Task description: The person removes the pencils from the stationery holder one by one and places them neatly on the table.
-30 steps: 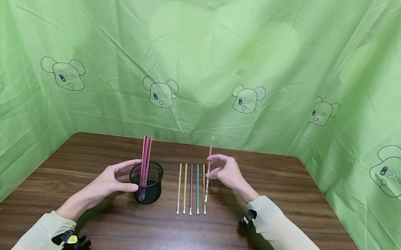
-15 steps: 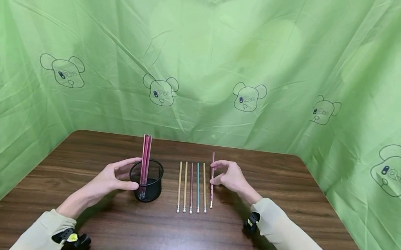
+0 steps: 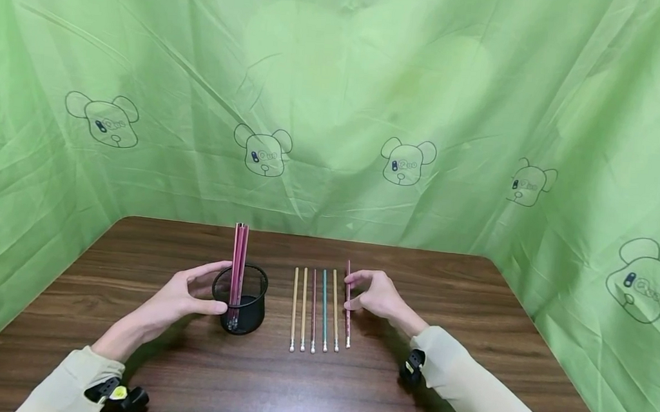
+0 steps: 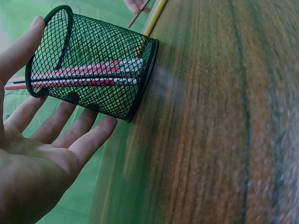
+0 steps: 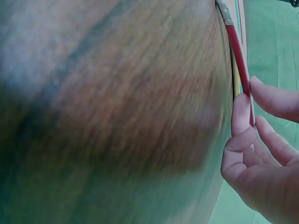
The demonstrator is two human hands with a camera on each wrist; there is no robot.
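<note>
My left hand (image 3: 174, 300) holds a black mesh pencil cup (image 3: 252, 317) by its side, with the thumb at the rim and the fingers behind. Several pink pencils (image 3: 239, 257) stand in the cup, eraser ends down against the mesh bottom in the left wrist view. Between thumb and fingers, my right hand (image 3: 380, 295) pinches a pink-red pencil (image 5: 239, 58) at the right end of a row. Beside it lie two gold pencils (image 3: 304, 307) at the left, then a dark red pencil (image 3: 314, 311), a blue pencil (image 3: 324, 312) and another gold pencil (image 3: 336, 310).
The brown wooden table (image 3: 286, 396) is enclosed by green cloth (image 3: 339, 90) printed with bear faces. Each sleeve carries a black wrist camera (image 3: 131, 402). The cup stands left of the pencil row, a short gap away.
My right hand has moved the pink-red pencil slightly right, off the last gold pencil, and lowered it beside the row. My left hand stays at the cup.
</note>
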